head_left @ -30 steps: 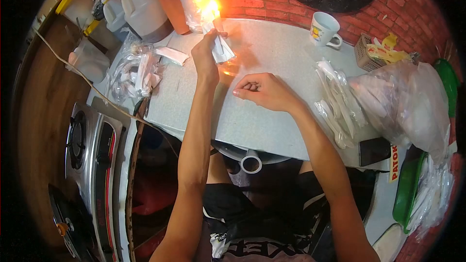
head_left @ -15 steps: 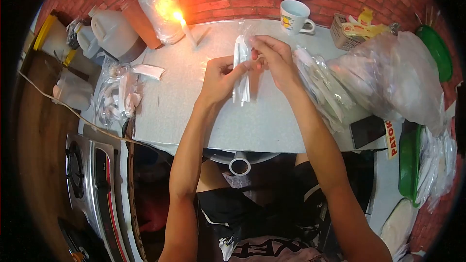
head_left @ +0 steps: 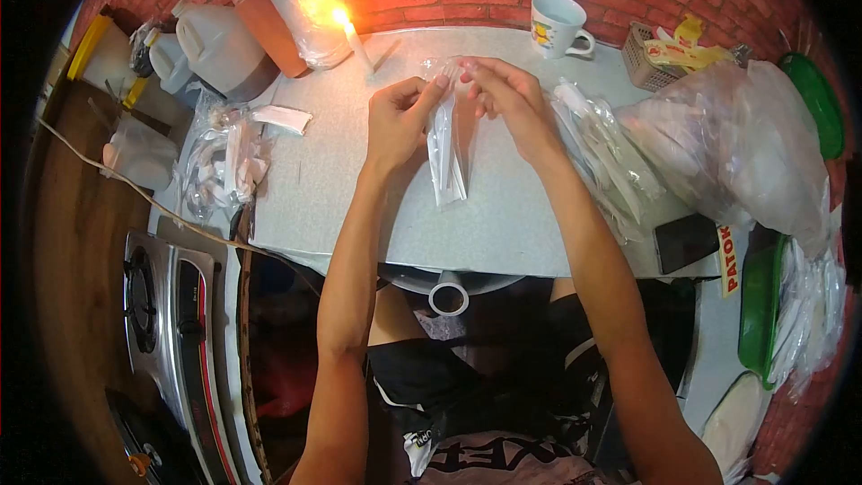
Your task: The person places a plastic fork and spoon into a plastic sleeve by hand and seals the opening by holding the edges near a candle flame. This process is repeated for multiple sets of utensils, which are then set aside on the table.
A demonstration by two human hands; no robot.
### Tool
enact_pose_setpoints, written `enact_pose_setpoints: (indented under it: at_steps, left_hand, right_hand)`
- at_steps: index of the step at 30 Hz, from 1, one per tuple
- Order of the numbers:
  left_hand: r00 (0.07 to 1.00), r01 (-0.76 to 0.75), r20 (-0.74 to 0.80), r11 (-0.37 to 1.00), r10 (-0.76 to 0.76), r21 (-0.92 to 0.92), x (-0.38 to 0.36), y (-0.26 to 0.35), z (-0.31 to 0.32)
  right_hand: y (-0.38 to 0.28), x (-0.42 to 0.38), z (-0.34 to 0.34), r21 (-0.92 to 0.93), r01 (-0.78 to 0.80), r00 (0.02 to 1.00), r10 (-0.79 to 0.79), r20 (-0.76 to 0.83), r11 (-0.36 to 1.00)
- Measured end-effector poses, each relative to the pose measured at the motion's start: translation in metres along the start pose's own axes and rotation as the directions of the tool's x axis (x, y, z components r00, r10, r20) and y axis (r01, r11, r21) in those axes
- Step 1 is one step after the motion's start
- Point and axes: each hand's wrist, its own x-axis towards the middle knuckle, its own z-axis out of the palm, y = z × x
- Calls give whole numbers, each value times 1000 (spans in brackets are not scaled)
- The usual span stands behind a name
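A narrow clear plastic bag (head_left: 447,157) with white strips inside hangs between my hands, its lower end pointing toward me over the table. My left hand (head_left: 398,117) pinches its upper left edge between thumb and fingers. At the top right corner, my right hand (head_left: 510,99) pinches the bag's thin clear plastic mouth. What exactly the white strips are I cannot make out. Beyond my left hand a lit candle (head_left: 359,51) stands on the table, its flame bright, apart from the bag.
Several similar filled bags (head_left: 611,157) lie right of my right arm, beside a big plastic bag (head_left: 718,135) and a phone (head_left: 686,242). A mug (head_left: 557,29) and a small basket (head_left: 648,58) stand behind. Left are plastic-wrapped pieces (head_left: 224,162), jugs (head_left: 220,49) and a stove (head_left: 171,323).
My left hand has slid up the bag to its top end, near the right hand. More of the bag's lower part shows. The view has shifted slightly.
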Motion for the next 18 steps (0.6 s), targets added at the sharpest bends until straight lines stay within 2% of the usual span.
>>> enact_pose_setpoints:
  at_steps: [2, 4, 11, 14, 16, 18]
  left_hand:
    - [1000, -5, 24, 1000, 4, 13, 0, -2, 1]
    - [997, 8, 75, 1000, -6, -24, 0, -3, 1]
    - [994, -8, 110, 1000, 7, 7, -1, -2, 0]
    - [992, -20, 126, 1000, 20, -1, 0, -6, -1]
    - [992, -3, 128, 1000, 2, 10, 1, -7, -2]
    - [991, 0, 131, 1000, -1, 8, 1, -6, -3]
  right_hand:
    - [-2, 0, -2, 5, -6, 1000, 6, -16, 1000]
    - [-1, 2, -4, 88, -41, 999, 42, -10, 995]
    - [5, 5, -6, 70, -65, 996, 69, -48, 995]
    - [4, 4, -6, 91, -114, 993, 117, -29, 989]
    - [3, 2, -7, 36, -117, 989, 114, 95, 992]
    - [2, 0, -5, 29, -93, 991, 89, 101, 995]
